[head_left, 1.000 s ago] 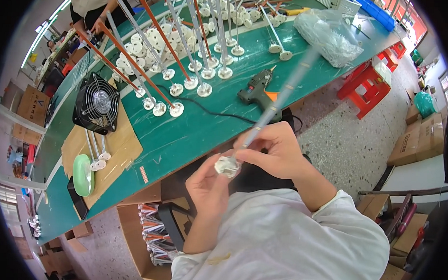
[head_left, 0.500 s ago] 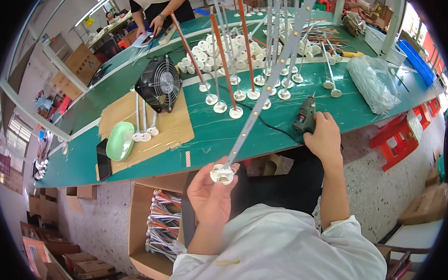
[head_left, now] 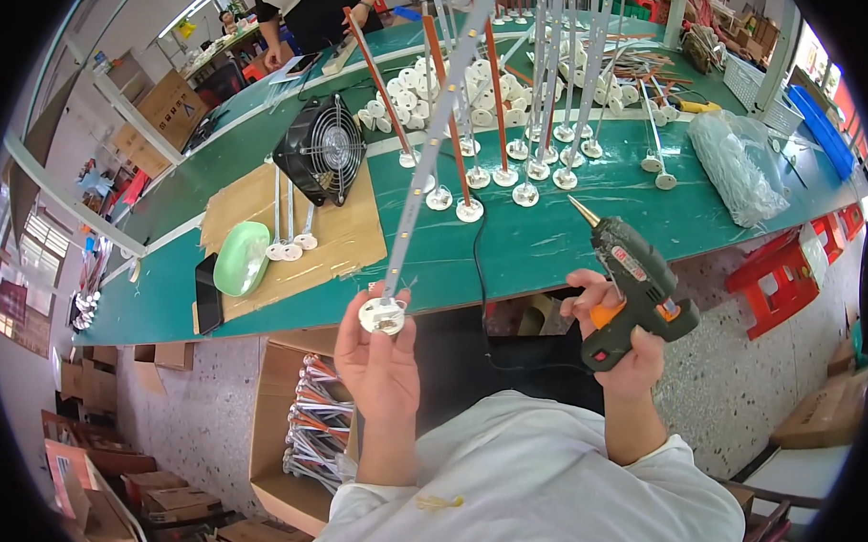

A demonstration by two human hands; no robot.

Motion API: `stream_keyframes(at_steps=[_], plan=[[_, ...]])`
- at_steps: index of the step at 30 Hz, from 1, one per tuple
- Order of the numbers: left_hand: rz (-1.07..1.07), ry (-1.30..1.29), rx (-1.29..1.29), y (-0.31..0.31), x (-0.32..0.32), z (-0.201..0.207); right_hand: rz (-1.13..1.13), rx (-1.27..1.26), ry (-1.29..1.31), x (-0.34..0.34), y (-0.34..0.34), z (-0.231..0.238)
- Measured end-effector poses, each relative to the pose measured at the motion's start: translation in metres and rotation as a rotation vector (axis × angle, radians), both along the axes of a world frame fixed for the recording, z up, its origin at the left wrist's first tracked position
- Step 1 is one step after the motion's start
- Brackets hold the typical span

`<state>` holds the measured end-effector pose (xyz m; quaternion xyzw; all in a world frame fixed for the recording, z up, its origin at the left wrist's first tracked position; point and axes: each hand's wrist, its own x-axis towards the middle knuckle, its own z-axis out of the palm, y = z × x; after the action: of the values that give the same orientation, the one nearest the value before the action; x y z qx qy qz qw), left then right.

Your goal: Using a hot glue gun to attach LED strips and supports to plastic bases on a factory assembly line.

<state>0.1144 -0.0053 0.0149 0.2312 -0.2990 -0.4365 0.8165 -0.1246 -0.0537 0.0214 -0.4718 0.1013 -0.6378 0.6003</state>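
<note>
Partly hidden, my right hand (head_left: 633, 366) grips the hot-glue gun (head_left: 635, 264); my left hand (head_left: 381, 376) pinches the disc base (head_left: 382, 317) of an LED strip (head_left: 426, 175), top cropped.

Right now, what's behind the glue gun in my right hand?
Behind the glue gun you can see green table, speckled floor and parts of your right hand. A stretch of table edge and some of the hand are covered.

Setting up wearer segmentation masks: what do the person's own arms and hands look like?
Left hand and right hand: bare, no gloves or watch visible. Loose white sleeves leave the lower forearms uncovered. The shirt is white too, with a small yellowish mark on its front.
</note>
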Motion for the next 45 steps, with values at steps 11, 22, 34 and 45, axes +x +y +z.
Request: stream_keyframes(at_steps=[11,22,34,45], plan=[[0.067,0.043,-0.068,0.002,0.007,-0.001,-0.074,-0.010,0.246,0.009,0.014,0.009],[0.074,-0.049,-0.022,-0.004,-0.008,-0.002,0.034,-0.034,0.424,0.022,0.024,0.011],[0.119,-0.137,-0.053,-0.004,-0.024,-0.001,-0.135,-0.349,0.645,0.041,0.027,-0.002],[0.093,-0.130,-0.058,-0.003,-0.024,-0.005,-0.138,-0.365,0.625,0.045,0.028,-0.003]])
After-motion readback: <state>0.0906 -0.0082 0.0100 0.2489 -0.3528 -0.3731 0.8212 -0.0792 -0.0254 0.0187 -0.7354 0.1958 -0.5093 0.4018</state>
